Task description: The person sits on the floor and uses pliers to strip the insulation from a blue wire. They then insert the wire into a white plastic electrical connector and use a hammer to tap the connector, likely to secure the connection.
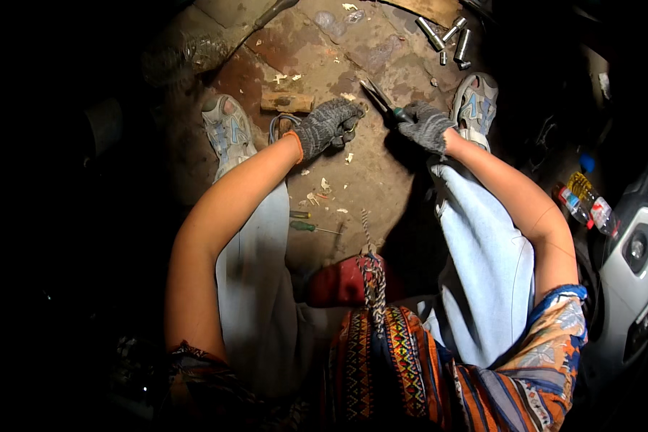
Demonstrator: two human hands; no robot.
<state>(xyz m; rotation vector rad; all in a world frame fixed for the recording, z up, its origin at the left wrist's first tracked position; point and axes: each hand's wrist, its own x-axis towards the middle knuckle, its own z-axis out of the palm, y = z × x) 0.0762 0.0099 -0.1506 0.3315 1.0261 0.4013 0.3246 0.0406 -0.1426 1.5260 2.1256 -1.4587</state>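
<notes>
Right gloved hand [426, 126], upper centre, wrapped round green-handled pliers [379, 96], tips aimed upper left. Left gloved hand [328, 129] just left of them, fingers curled in; can't tell what, if anything, they grip. Wood block [286, 101] beside it, 2 sneakers [230, 132] outside the hands. Steel sockets [463, 45] upper right; green-handled screwdriver [304, 226] near centre by left jeans leg [255, 248]. Plastic bottles [577, 205] at right, near white car bumper [630, 263] at right edge. Legs hem in both sides; floor [378, 176] with pale scraps runs between them, down to red object [331, 283] lower centre
</notes>
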